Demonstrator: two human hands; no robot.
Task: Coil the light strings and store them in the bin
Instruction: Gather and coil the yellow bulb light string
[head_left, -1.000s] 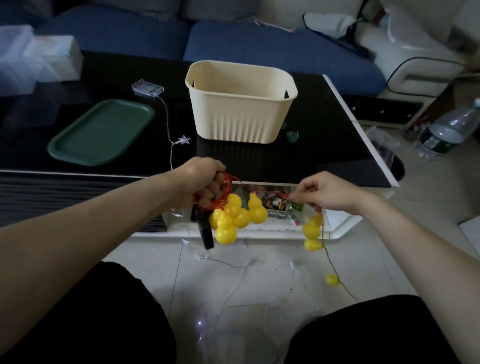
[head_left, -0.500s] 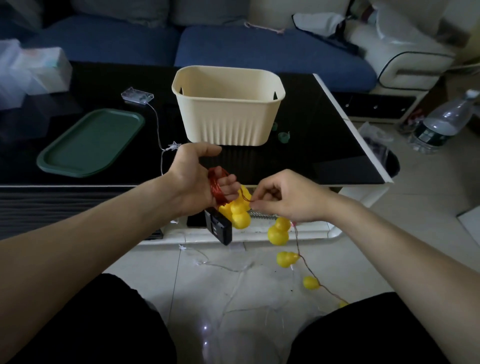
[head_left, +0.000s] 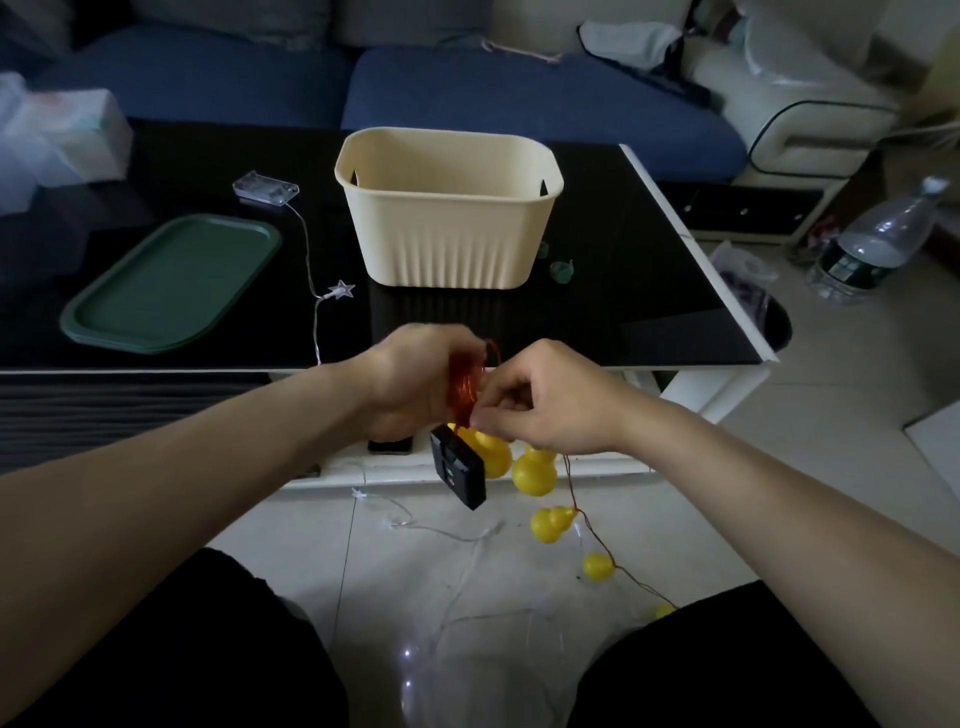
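My left hand (head_left: 410, 382) grips a coil of copper-red wire (head_left: 462, 387) from a string of yellow gourd-shaped lights (head_left: 535, 470). Its black battery box (head_left: 460, 467) dangles below the coil. My right hand (head_left: 550, 397) pinches the same wire right beside the coil. The loose end with several gourds trails down to the floor at the right. A cream ribbed bin (head_left: 449, 213) stands open on the black table (head_left: 649, 291) beyond my hands. A second string with a star light (head_left: 340, 291) and a clear battery box (head_left: 266, 188) runs over the table edge to the floor.
A green tray (head_left: 171, 283) lies on the table's left. A small green object (head_left: 562, 271) sits right of the bin. A blue sofa is behind the table. A plastic bottle (head_left: 878, 244) stands on the floor at the right. My dark-clothed knees frame the tiled floor below.
My right hand has moved left to meet the left hand, bringing more wire onto the coil. The trailing gourds have risen from the floor. The view has shifted slightly.
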